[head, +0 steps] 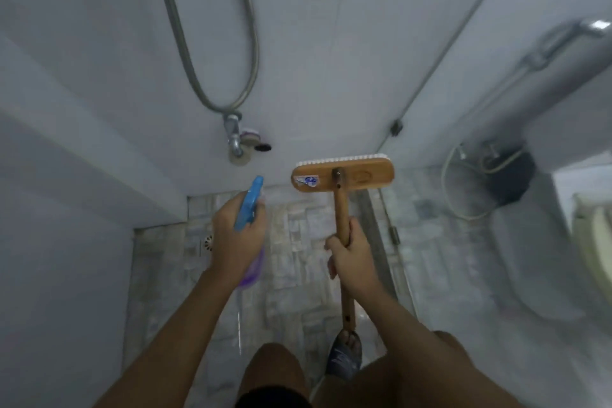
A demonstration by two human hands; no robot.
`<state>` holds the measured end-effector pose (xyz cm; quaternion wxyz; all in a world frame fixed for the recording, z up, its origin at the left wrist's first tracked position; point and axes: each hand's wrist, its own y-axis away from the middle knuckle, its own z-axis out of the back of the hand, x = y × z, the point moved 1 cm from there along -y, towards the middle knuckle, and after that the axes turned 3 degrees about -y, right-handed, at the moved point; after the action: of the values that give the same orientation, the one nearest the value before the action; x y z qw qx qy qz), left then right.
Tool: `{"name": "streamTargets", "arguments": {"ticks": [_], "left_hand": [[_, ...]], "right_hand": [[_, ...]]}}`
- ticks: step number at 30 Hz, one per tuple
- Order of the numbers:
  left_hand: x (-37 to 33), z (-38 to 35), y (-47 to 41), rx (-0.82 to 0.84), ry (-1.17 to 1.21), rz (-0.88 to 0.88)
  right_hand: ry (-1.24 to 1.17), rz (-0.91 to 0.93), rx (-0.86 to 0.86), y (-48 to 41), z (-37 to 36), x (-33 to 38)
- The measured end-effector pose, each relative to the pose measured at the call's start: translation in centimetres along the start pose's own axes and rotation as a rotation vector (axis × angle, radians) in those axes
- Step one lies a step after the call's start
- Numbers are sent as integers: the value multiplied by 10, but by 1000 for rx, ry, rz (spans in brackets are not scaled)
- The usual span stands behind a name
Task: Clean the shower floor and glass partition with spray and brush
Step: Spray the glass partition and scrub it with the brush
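Note:
My left hand grips a spray bottle with a blue trigger head and purple body, its nozzle pointing toward the far wall. My right hand holds the wooden handle of a scrubbing brush. The brush's wooden head with white bristles is raised near the foot of the white back wall. Below lies the shower floor of pale stone-pattern tiles. The glass partition stands to the right of the brush, its lower edge running along the floor.
A metal shower hose loops down to a tap on the back wall. A round floor drain sits left of my left hand. Behind the glass are a toilet and a dark bin. My sandalled foot stands below.

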<state>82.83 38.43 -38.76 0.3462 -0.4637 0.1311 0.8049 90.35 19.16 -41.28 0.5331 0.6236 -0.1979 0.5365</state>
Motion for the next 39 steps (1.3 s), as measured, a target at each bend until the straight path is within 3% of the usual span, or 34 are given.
{"name": "streamTargets", "arguments": {"ticks": [4,12,20,28,33,39], "left_hand": [[-116,44,-27,30,59,-80],[-385,139,-78,150,131,-308],[-636,193,-95,228,522,-559],[-789,187,-68,489,684,-848],[-838,178,-30,686,836,-841],[-882,183,8,736,946,-915]], "right_hand": [[-157,40,-53,43,35,125],[-239,402,-242,165,114,401],[-173,789,-497,288,212,611],[-183,988,-899,420,260,685],[-113,975,-1158,472,274,694],[-17,928,-1404,514,277,701]]}}
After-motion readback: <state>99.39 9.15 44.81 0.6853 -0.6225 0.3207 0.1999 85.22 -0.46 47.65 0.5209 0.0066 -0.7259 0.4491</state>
